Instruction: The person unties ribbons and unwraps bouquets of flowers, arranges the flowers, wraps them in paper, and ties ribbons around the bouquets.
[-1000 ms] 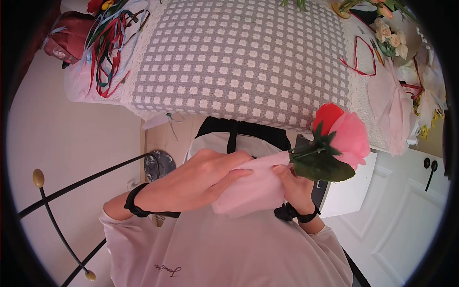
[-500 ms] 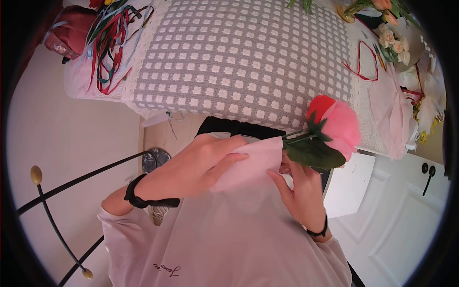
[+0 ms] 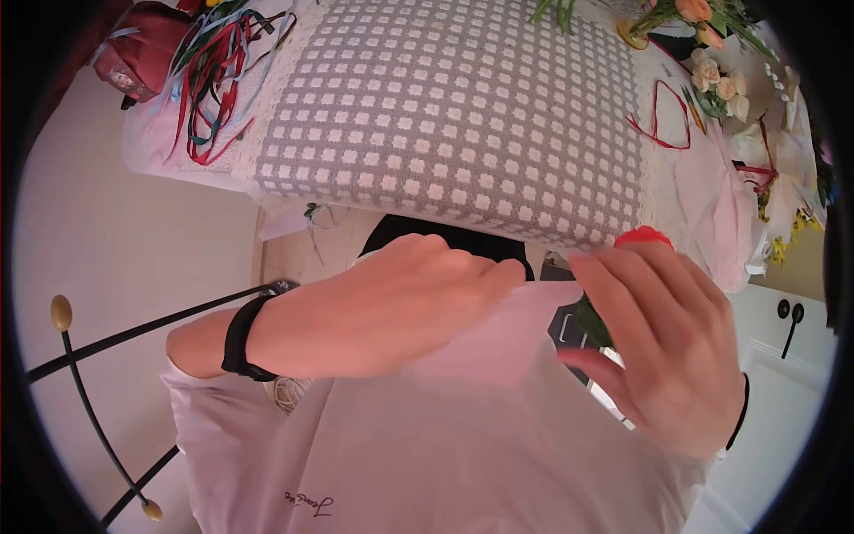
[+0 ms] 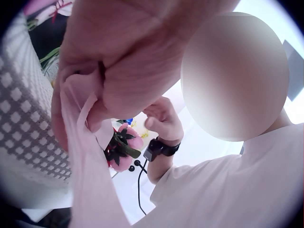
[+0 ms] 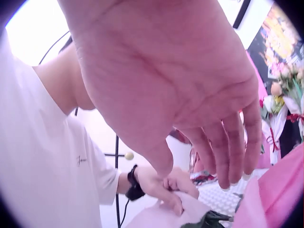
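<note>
My left hand point(image 3: 391, 307) grips light pink wrapping paper point(image 3: 507, 343), which is wrapped round the stems of a small bunch of roses. In the left wrist view the paper point(image 4: 88, 166) is pinched between thumb and fingers and hangs down in folds. Pink roses point(image 4: 135, 138) with dark green leaves stick out past the paper's edge. My right hand point(image 3: 676, 347) is held over the blooms with fingers extended, hiding most of them in the head view; a red rose point(image 3: 642, 237) shows beyond its knuckles. In the right wrist view the palm holds nothing, and a large pink petal point(image 5: 285, 192) lies close below the fingertips.
Ahead is a table with a grey and white checked cloth point(image 3: 445, 116). Tangled ribbons point(image 3: 213, 98) and a dark red wrapped bundle point(image 3: 138, 53) sit at its left. Peach flowers point(image 3: 721, 84), a red ribbon loop point(image 3: 663, 116) and pink paper point(image 3: 712, 191) lie at its right.
My right hand has left the paper's edge and moved up and right over the blooms, with its fingers spread out. The left hand keeps its grip on the paper and has shifted slightly right.
</note>
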Action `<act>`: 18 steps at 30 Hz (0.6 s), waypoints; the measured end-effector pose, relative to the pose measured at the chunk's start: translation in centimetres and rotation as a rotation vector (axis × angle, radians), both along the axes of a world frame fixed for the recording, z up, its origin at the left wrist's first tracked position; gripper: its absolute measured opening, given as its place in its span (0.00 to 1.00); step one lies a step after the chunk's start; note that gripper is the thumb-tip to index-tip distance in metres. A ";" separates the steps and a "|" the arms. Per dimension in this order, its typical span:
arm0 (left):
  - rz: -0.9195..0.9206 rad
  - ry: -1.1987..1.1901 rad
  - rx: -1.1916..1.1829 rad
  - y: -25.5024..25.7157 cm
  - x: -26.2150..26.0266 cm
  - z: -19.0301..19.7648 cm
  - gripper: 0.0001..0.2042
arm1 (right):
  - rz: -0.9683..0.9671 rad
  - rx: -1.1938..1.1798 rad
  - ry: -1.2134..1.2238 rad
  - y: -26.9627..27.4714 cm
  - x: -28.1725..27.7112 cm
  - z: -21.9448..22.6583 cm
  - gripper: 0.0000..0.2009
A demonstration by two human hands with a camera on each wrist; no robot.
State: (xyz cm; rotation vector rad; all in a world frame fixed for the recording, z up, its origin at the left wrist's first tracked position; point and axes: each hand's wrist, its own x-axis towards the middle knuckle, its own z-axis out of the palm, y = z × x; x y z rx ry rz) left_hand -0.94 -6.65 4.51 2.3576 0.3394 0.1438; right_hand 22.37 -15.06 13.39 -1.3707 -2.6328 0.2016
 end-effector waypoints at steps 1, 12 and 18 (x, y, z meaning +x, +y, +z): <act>-0.001 -0.002 0.002 -0.1 0.3 0.3 0.20 | 0.015 -0.025 -0.110 0.4 -0.2 -0.3 0.23; -0.088 0.032 0.098 0.7 0.8 1.7 0.16 | 0.072 -0.443 -0.163 2.1 0.2 -1.5 0.11; -0.018 -0.087 0.305 0.3 0.7 1.3 0.12 | 0.162 -0.240 -0.015 2.4 1.6 -3.9 0.14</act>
